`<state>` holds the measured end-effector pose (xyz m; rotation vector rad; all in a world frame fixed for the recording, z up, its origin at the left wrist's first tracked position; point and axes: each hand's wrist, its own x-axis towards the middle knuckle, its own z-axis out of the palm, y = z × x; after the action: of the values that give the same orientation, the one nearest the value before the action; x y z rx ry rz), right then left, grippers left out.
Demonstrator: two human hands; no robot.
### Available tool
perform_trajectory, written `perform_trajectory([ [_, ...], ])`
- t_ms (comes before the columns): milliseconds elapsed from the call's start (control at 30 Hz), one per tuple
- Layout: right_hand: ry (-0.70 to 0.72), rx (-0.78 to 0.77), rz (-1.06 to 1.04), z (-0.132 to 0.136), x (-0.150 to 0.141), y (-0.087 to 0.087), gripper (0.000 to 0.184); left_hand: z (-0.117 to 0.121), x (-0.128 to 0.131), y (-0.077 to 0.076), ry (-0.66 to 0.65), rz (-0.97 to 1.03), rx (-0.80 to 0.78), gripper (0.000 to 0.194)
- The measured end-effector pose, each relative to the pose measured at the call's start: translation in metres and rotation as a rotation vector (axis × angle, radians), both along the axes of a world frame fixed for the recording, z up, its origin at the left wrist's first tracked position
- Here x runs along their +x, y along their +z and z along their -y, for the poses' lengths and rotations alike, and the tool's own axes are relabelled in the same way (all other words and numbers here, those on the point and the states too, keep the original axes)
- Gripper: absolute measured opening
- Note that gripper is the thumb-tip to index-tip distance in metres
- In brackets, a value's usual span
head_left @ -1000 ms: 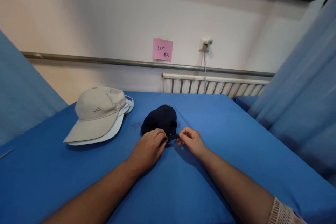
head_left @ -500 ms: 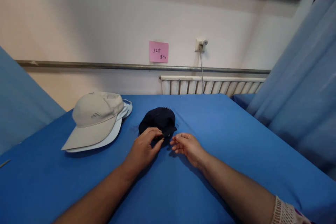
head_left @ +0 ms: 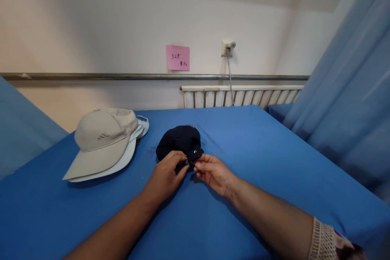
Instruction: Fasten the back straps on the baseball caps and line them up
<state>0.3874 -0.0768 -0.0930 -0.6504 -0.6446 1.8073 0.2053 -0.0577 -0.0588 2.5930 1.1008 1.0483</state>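
Note:
A dark navy cap (head_left: 179, 140) lies on the blue-covered table, its back strap (head_left: 194, 155) turned toward me and showing a small shiny fastener. My left hand (head_left: 169, 172) pinches the strap's left side between thumb and fingers. From the right, my right hand (head_left: 211, 172) pinches the strap's lower edge with thumb and forefinger. The fingertips of both hands are close together and partly hide the strap. Left of them rests a stack of caps, a beige cap (head_left: 100, 134) on top and a whitish cap (head_left: 122, 164) beneath it.
The blue cloth (head_left: 258, 158) covers the table. Behind it are a white radiator (head_left: 243, 95), a metal rail (head_left: 122, 76), a plugged-in socket (head_left: 227, 48) and a pink note (head_left: 178, 57) on the wall. Blue curtains (head_left: 344, 109) hang at both sides.
My right hand has moved in to the cap's strap and closed on it; before, it was just apart. The strap has turned so its fastener shows. My left hand keeps its pinch.

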Motion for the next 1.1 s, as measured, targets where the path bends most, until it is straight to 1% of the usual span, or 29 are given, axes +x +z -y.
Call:
perform_trajectory([
  [67,0.008,0.076,0.084,0.003,-0.002,0.001,0.026,0.001,-0.001,0.001,0.008,-0.015,0.015,0.009],
  [167,-0.026,0.14,0.191,0.005,-0.006,0.001,0.027,0.004,-0.001,0.003,0.006,-0.053,0.056,0.011],
  [300,-0.109,0.148,0.258,0.002,-0.01,-0.002,0.032,0.008,0.002,0.003,-0.009,-0.116,0.114,0.014],
  [433,-0.153,0.15,0.293,0.0,-0.011,-0.004,0.034,0.008,0.003,0.0,-0.021,-0.118,0.129,0.015],
  [500,-0.155,0.159,0.297,0.0,-0.01,-0.004,0.032,0.007,0.003,-0.001,-0.016,-0.09,0.115,0.016],
  [600,-0.137,0.167,0.278,0.001,-0.009,-0.004,0.033,0.006,0.003,-0.001,-0.017,-0.053,0.054,0.015],
  [733,-0.097,0.107,0.268,0.0,-0.008,-0.005,0.039,0.006,0.005,0.0,-0.051,-0.076,-0.022,0.015],
  [900,-0.147,0.053,0.272,-0.002,-0.008,-0.009,0.042,0.004,0.006,-0.004,-0.078,-0.042,-0.042,0.017],
  [1100,-0.17,0.06,0.277,-0.003,-0.006,-0.011,0.042,0.001,0.007,-0.007,-0.012,0.065,-0.096,0.014],
])
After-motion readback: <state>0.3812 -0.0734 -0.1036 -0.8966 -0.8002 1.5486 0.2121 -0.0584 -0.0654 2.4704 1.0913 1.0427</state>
